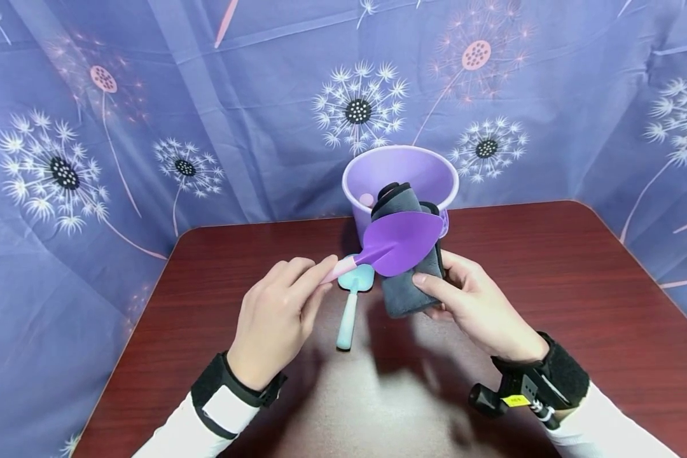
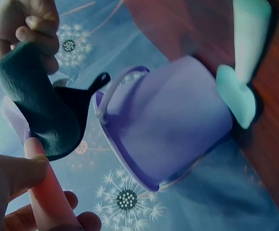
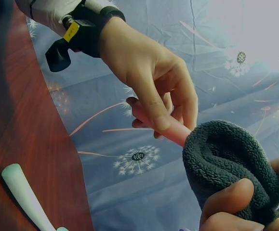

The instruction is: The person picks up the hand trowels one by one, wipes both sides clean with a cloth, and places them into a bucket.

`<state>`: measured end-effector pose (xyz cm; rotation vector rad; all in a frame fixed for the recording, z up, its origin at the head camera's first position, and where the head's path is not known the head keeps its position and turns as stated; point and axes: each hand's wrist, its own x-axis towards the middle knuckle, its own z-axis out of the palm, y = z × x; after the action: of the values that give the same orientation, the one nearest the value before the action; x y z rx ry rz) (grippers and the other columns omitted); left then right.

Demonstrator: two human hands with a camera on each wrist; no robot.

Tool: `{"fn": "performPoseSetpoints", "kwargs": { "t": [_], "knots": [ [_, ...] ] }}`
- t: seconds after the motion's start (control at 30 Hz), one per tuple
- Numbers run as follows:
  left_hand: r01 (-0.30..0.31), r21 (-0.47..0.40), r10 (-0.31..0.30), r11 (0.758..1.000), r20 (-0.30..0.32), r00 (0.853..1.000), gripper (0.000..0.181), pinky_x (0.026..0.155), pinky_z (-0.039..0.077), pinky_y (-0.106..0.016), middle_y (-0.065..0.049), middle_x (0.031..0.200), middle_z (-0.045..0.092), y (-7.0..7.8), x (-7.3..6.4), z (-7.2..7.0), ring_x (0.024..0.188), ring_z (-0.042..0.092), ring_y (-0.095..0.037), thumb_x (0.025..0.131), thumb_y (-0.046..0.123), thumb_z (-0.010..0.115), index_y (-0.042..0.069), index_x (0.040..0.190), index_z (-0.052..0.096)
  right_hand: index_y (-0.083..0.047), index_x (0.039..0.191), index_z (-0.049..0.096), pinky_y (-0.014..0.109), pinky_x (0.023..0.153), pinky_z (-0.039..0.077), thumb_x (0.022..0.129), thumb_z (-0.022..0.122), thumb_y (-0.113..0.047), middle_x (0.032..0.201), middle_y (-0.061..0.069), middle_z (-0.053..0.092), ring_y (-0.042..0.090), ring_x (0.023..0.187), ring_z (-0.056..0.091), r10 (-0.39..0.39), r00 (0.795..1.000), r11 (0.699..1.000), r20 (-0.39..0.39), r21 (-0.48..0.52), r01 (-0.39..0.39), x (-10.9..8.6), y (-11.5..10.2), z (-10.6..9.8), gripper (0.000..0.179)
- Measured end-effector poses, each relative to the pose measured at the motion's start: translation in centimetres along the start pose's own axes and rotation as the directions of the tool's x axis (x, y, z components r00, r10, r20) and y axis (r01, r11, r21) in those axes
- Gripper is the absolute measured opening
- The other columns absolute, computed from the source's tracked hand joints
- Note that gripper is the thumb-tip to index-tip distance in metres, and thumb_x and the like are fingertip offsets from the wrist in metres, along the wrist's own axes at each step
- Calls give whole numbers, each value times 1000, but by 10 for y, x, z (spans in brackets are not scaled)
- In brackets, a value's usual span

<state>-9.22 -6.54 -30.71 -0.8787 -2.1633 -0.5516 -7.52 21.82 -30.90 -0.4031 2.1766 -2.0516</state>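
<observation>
My left hand (image 1: 283, 315) grips the pink handle (image 1: 339, 270) of a toy shovel with a purple blade (image 1: 403, 242). The blade is raised above the table, its face toward me. In my right hand (image 1: 478, 302) is a folded dark grey cloth (image 1: 403, 296) with black edging, held between thumb and fingers. The cloth lies behind the blade and overlaps it. In the right wrist view the folded cloth (image 3: 226, 163) shows a fuzzy inner side and hides the blade. From the left wrist, a black loop (image 2: 100, 81) sticks out of the cloth.
A purple bucket (image 1: 355, 181) stands at the table's back edge, with a small pink thing (image 1: 366, 200) showing inside. A light blue toy shovel (image 1: 347, 321) lies on the dark red table (image 1: 252, 273) before it. Behind hangs a blue dandelion-print cloth (image 1: 263, 114).
</observation>
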Motion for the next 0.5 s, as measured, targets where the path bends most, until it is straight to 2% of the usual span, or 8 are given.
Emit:
{"fn": "performPoseSetpoints", "kwargs": {
  "t": [0.3, 0.5],
  "knots": [
    [-35, 79, 41, 996, -65, 997, 30, 53, 46, -35, -3, 94, 63, -10, 10, -5, 71, 53, -21, 93, 16, 68, 16, 124, 71, -4, 126, 59, 25, 57, 45, 100, 60, -23, 100, 17, 66, 18, 73, 58, 26, 999, 999, 46, -26, -25, -1, -1, -1, 32],
    [-29, 126, 41, 992, -91, 995, 28, 55, 47, -37, -4, 94, 63, -19, 18, -9, 73, 55, -23, 95, 17, 67, 17, 123, 71, -7, 121, 60, 27, 53, 42, 100, 61, -22, 88, 15, 62, 18, 62, 50, 15, 997, 997, 81, -82, -9, -1, -3, -5, 26]
  ]
}}
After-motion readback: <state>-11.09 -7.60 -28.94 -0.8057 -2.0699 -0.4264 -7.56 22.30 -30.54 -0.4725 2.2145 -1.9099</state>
